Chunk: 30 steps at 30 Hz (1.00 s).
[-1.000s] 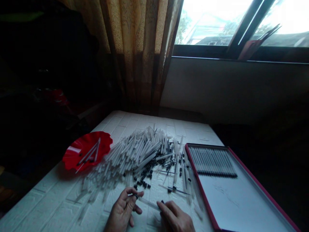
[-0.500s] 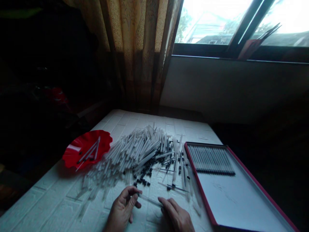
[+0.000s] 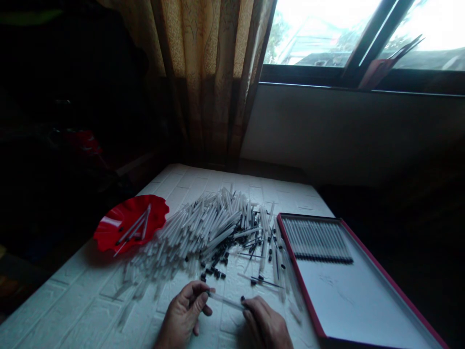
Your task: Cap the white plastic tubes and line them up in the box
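Patterned curtains (image 3: 207, 77) hang beside a bright window (image 3: 319, 34) in a dim room, and below them stands a white, brick-patterned desk (image 3: 286, 191). From the head view, a large heap of clear tubes (image 3: 203, 223) spreads across its middle, with small black caps (image 3: 218, 274) scattered along the near side. To the left sits a wavy-edged red dish (image 3: 105, 232) with a few slim pieces in it; to the right lies a red-rimmed tray (image 3: 378, 300), where a row of black-ended tubes (image 3: 319, 240) is laid side by side at the far end.

Near the front edge, a single clear tube (image 3: 227, 301) is held above the desk, between the two hands. The left hand (image 3: 187, 310) has its grip closed on one end, thumb against forefinger, much as half a second ago. The right hand (image 3: 267, 322) is at the other end, its grip closed on a small black piece (image 3: 242, 299); whether it also clasps the tube, I cannot tell. Half a second ago its fingers reached farther along the tube and hid that piece; now they are drawn back and more curled. Heap, dish and tray contents look unchanged.
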Each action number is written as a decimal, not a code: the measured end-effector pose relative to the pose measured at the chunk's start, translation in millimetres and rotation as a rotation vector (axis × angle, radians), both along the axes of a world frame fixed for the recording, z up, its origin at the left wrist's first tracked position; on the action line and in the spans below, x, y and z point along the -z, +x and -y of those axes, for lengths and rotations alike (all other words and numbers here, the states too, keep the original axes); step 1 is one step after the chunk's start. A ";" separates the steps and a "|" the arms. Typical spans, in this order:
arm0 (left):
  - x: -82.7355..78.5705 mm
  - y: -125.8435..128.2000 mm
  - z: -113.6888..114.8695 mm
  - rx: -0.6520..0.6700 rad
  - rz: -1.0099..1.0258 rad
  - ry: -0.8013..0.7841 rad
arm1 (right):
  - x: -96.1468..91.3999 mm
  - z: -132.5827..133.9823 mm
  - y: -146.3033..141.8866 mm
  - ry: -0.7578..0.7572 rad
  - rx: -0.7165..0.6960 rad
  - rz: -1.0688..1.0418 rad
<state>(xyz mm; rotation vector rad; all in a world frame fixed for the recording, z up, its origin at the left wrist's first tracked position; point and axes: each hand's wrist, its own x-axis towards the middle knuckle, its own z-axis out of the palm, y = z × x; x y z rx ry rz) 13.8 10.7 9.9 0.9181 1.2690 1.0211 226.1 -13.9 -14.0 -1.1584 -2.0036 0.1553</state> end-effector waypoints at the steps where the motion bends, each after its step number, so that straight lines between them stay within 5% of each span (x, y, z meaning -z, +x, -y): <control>1: 0.0 -0.2 0.4 0.001 0.005 0.001 | -1.3 -0.7 0.2 0.010 -0.002 0.013; 10: -1.9 -0.8 1.1 -0.009 -0.007 -0.005 | 12.1 8.5 -2.9 -0.133 0.109 -0.091; 17: 1.8 -2.6 1.3 -0.019 0.008 -0.008 | 5.0 2.5 -1.0 -0.045 0.014 -0.050; 23: -1.0 -0.6 2.2 -0.026 -0.008 -0.014 | 17.5 10.0 -2.9 -0.159 0.128 -0.131; 30: -2.9 -0.8 0.2 -0.036 0.003 -0.022 | 9.4 2.6 2.5 -0.068 -0.019 -0.063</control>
